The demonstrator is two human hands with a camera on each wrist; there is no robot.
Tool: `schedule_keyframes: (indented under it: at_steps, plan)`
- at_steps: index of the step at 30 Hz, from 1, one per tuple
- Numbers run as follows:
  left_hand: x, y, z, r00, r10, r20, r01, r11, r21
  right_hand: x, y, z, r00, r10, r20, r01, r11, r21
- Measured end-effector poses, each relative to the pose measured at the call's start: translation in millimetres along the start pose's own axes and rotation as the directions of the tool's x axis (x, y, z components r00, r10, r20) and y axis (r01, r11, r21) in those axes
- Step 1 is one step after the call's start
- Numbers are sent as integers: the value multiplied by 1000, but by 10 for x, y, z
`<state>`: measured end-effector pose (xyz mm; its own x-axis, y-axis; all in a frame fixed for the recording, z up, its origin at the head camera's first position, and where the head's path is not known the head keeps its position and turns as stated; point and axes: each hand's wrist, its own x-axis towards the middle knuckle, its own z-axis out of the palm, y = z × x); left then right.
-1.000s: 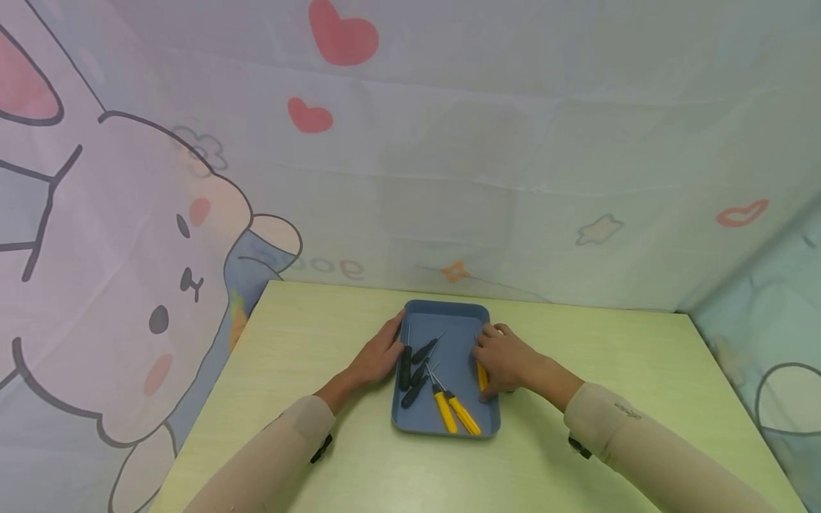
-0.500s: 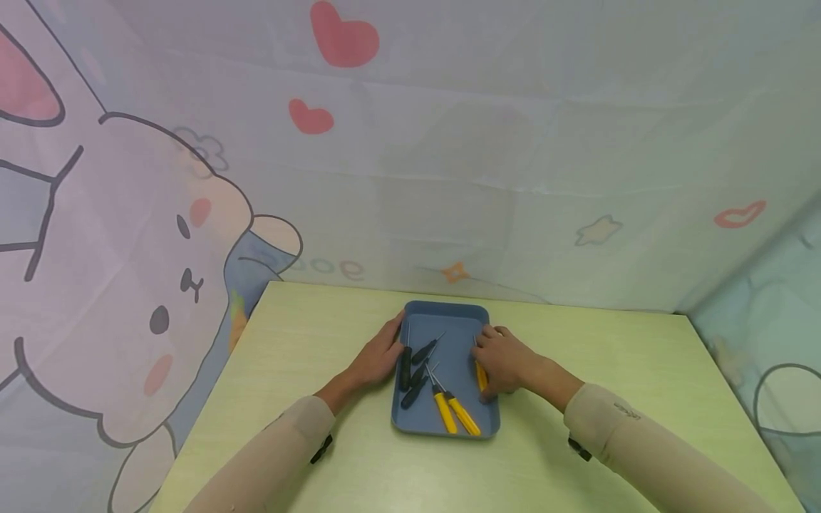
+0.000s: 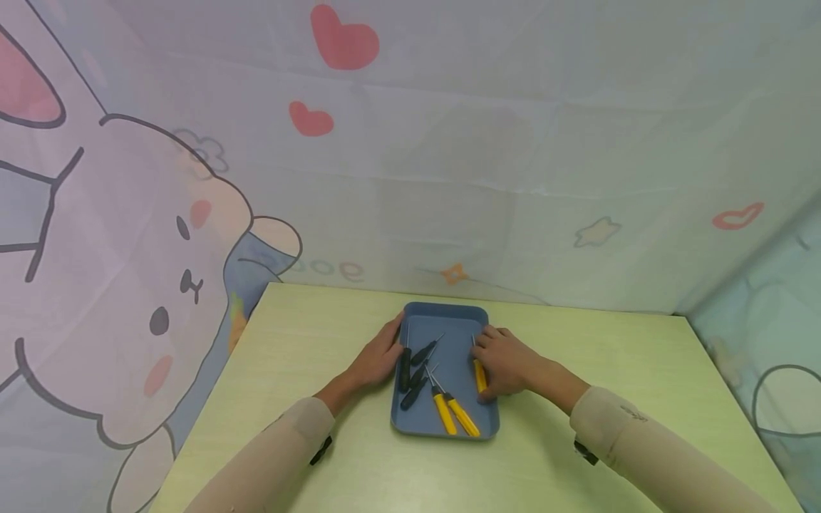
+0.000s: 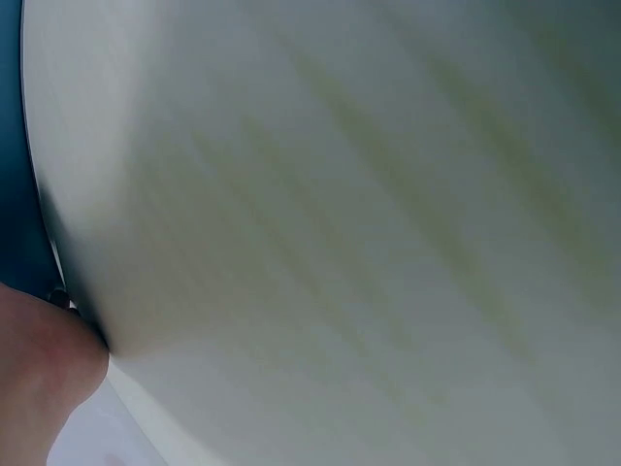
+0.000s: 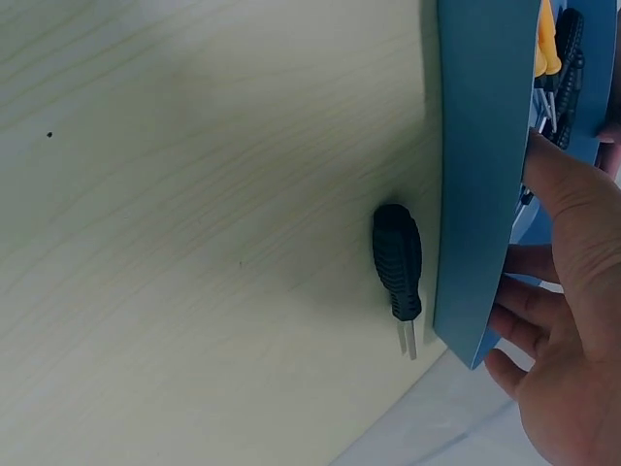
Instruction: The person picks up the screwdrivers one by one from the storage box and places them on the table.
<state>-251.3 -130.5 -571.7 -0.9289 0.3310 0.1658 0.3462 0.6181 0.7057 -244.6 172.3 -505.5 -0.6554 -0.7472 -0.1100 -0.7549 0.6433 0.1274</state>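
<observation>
A blue-grey tray [image 3: 452, 310] holds several screwdrivers. My left hand [image 3: 377, 354] grips its left rim, thumb over the edge; only part of that hand [image 4: 49, 359] shows in the left wrist view. On the opposite side my right hand [image 3: 507, 361] reaches over the wall, thumb and fingers about a yellow-handled screwdriver [image 3: 480, 375]. The right wrist view has its fingertips hidden behind the tray wall [image 5: 485, 175]. Two more yellow screwdrivers [image 3: 460, 415] lie near the front, and black-handled screwdrivers [image 3: 405, 370] lie along the left side.
Outside the tray a black-handled screwdriver [image 5: 398, 252] lies on the table beside the right wall, concealed by my right hand in the head view. The light wooden table [image 3: 609, 399] ends at a printed cloth [image 3: 545, 178] behind and at the sides.
A little more of the yellow-handled screwdriver's shaft shows past my right fingers, and the right sleeve has shifted slightly outward. My left hand and the tray stay put.
</observation>
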Motion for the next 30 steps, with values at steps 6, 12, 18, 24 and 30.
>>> schedule_keyframes:
  at_steps: [6, 12, 18, 24, 30]
  plan:
    - [-5, 10, -4, 1000, 10, -9, -10, 1000, -5, -39, 12, -24, 999, -9, -42, 11, 999, 34]
    - [-1, -4, 9, 1000, 6, -10, -6, 1000, 2, -78, 33, -55, 999, 4, -49, -1, 998, 63]
    - [3, -10, 11, 1000, 6, -10, -6, 1000, -6, -111, 52, -78, 998, 13, -65, -7, 996, 92]
    - [10, -5, -6, 1000, 3, -4, -3, 1000, -6, -129, 66, -103, 997, 9, -78, -1, 994, 105]
    - [5, -7, -8, 1000, -5, -6, 5, 1000, -17, -151, 61, -152, 996, 3, -86, 6, 994, 113]
